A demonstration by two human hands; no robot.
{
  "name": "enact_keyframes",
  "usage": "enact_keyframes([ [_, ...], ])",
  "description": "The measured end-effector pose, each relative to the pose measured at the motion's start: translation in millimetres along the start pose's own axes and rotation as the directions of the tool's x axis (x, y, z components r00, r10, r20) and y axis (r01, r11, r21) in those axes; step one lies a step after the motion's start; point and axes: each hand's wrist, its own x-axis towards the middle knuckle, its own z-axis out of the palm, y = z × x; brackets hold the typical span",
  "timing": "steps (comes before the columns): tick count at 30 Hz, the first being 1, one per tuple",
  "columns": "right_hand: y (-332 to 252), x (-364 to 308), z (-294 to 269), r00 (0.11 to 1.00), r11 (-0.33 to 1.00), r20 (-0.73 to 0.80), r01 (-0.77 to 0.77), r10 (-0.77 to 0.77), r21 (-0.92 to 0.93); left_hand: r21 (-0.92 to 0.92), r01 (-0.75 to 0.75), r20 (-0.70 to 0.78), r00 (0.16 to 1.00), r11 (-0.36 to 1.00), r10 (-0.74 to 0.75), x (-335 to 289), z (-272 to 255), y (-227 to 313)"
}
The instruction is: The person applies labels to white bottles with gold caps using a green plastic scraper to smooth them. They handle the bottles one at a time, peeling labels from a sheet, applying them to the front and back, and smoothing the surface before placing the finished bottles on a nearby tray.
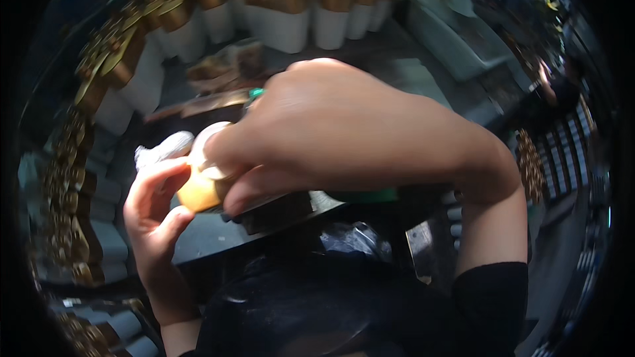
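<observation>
In front of me my left hand (151, 208) pinches a gold-coloured piece (198, 192) between thumb and fingers. Its shiny gold looks like the tops of the white-bodied pieces standing around. My right hand (317, 122) reaches across from the right, closed and blurred by motion, its fingertips against the gold piece. A pale rounded thing (210, 142) shows at those fingertips; whether it is part of the gold piece or a separate pad I cannot tell. Behind my left fingers is a white wrapped bundle (165, 149). A small green thing (256, 94) peeks out beyond my right hand.
Several white pieces with gold tops (278, 0) stand in rows at the back and left. Crumpled brown material (228, 65) lies behind my hands. A pale tray (456, 43) is at the back right; clear plastic (357, 241) lies near my body. Another person (562, 86) is at far right.
</observation>
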Motion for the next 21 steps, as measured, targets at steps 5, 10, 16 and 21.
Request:
enact_keyframes([
  [5, 6.0, -5.4, 11.7, 0.994, 0.998, -0.093, -0.056, 0.054, -0.012, 0.114, -0.098, -0.024, 0.995, 0.989, 0.101, 5.8, -32.0, -13.3],
  [10, -9.0, -132.6, 15.6, 0.751, 0.911, -0.528, -0.249, 0.397, 0.329, 0.211, -0.089, -0.077, 0.991, 0.973, 0.107, 31.6, -4.8, -6.9],
  [16, -87.7, -301.6, 87.0, 0.086, 0.321, -0.378, -0.717, 0.922, 0.619, 0.262, -0.115, 0.059, 0.993, 0.958, 0.103, 59.5, 27.3, -6.2],
  [21, -145.1, -459.7, 201.7, -0.672, -0.439, -0.097, -0.579, 0.734, 0.687, 0.307, -0.138, 0.196, 0.977, 0.942, 0.079, 83.3, 74.9, -1.6],
])
